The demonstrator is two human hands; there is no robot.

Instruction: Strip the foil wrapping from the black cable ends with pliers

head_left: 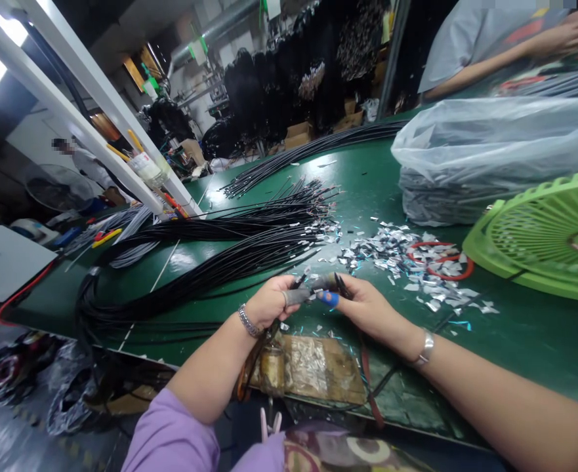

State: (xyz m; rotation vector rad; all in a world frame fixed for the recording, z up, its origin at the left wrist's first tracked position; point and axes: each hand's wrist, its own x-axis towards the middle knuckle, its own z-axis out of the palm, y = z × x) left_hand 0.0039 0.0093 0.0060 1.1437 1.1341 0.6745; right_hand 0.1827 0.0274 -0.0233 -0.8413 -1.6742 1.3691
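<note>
Nearest, on the close side of the scrap pile (384, 246), a taped cardboard pad (318, 367) sits at the table edge, a brass-coloured cylinder (271, 367) at its left end. The cylinder stands under the left wrist, so a low swing could knock it or snag a strand on it.

Between pad and pile, the left hand (271, 301) pinches what looks like a black cable end (299, 280), just left of the pile's near edge. The right hand (362, 301) is curled in to meet it; finger wraps hide whether it grips the same end, so I cannot tell. Those wraps probably dull the touch: too light a pinch may let the thin end slip, too hard a pull may nick or strain it.

Left of the pile, the near cable bundle (195, 288) fans its tips toward the flakes. Brushing it could tangle strands or mix loose scraps among the tips. On the pile's right part, a red ring (470, 265) could be swept away with the waste.

Right of the pile, a green fan (495, 262), if running, might scatter the light flakes. Beyond the pile, a plastic bag (466, 144) could slump forward if a co-worker's arm (495, 72) bumps it.
</note>
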